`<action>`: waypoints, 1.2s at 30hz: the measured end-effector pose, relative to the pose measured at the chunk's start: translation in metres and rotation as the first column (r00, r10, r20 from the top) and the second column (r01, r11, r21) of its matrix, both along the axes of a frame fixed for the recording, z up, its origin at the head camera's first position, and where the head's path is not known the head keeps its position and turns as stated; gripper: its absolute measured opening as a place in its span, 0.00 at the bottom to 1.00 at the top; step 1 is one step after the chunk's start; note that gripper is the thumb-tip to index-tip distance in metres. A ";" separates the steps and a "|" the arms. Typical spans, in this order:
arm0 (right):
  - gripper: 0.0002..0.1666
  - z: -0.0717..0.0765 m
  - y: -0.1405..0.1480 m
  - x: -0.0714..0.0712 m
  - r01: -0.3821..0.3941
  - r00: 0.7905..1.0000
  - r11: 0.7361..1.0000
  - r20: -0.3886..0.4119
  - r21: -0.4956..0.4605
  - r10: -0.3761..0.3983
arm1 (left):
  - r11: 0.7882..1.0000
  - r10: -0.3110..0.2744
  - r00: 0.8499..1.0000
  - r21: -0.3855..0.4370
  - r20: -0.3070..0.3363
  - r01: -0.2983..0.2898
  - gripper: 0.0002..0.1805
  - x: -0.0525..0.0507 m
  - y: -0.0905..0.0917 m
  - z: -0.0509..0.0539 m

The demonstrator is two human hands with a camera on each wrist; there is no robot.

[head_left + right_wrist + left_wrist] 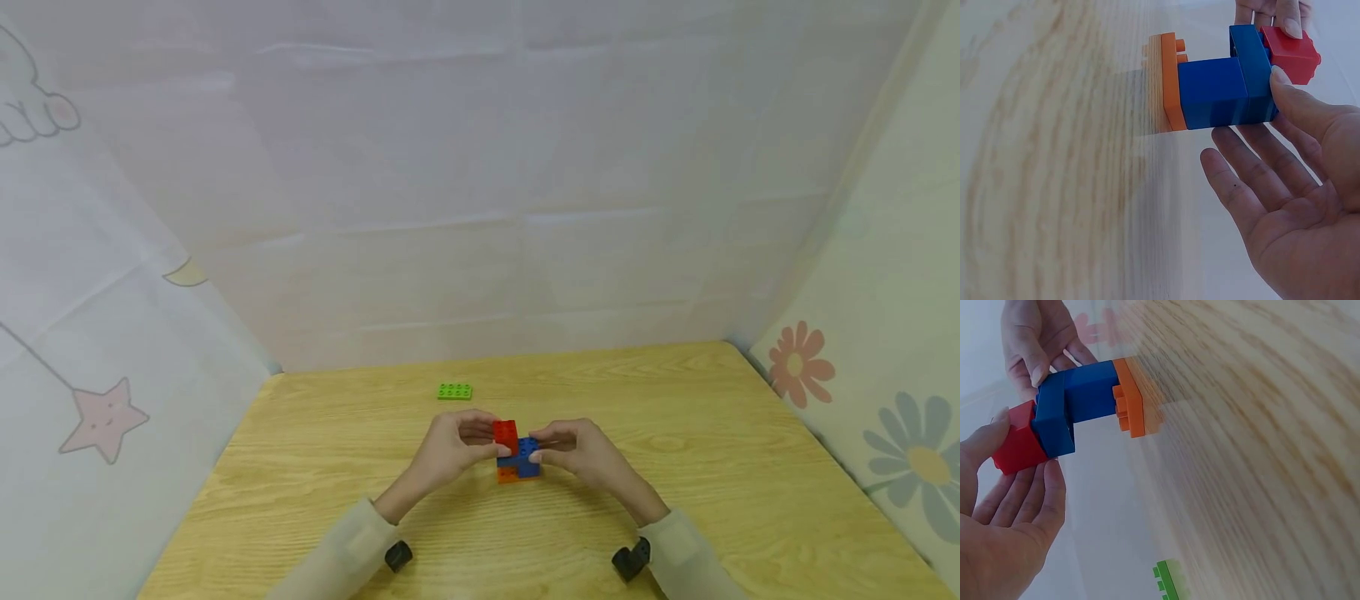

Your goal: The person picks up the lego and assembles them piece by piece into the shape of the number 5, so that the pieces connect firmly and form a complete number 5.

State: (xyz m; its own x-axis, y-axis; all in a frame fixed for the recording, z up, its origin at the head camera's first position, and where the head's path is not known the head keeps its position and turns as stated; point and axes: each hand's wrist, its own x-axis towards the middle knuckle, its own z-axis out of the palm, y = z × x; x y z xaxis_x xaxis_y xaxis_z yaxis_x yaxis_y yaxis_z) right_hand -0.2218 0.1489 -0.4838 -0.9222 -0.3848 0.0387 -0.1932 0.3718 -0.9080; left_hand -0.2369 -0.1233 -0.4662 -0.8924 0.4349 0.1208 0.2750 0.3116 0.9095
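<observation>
A small stack of toy building bricks stands on the table in front of me. At its bottom lies an orange plate (1172, 87), bearing a blue brick (1213, 94). A second, upper blue brick (1255, 75) sits on that one and juts out to the left. On the jutting end is a red brick (1019, 444), which my left hand (450, 450) pinches between thumb and fingers. From the other side, my right hand (588, 454) grips the upper blue brick, thumb on the near side. Whether the red brick is fully seated is hard to tell.
Behind the stack, slightly left, a bright green studded plate (455, 392) lies flat on the wooden table (300, 467). Pale cloth walls (465, 208) with printed flowers and a star enclose the table at the back and sides.
</observation>
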 end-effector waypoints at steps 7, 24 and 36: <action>0.24 -0.001 0.001 0.000 -0.005 1.000 1.000 -0.007 -0.007 0.005 | 1.000 0.014 1.000 -0.014 -0.019 -0.014 0.23 0.003 0.003 0.000; 0.24 0.000 0.002 0.000 0.003 1.000 1.000 -0.002 0.012 -0.003 | 0.991 0.008 0.992 -0.129 -0.122 -0.024 0.25 0.008 0.005 0.005; 0.25 0.002 0.001 0.001 0.000 1.000 1.000 0.018 -0.010 0.001 | 0.978 -0.013 0.978 -0.206 -0.208 -0.030 0.29 0.008 0.004 0.004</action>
State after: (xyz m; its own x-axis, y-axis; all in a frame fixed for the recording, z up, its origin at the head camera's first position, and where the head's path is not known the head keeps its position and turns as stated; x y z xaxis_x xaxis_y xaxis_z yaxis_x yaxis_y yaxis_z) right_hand -0.2208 0.1501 -0.4817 -0.9226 -0.3849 0.0264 -0.1774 0.3625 -0.9149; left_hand -0.2289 -0.1194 -0.4623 -0.8611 0.4624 0.2115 0.4470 0.4900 0.7484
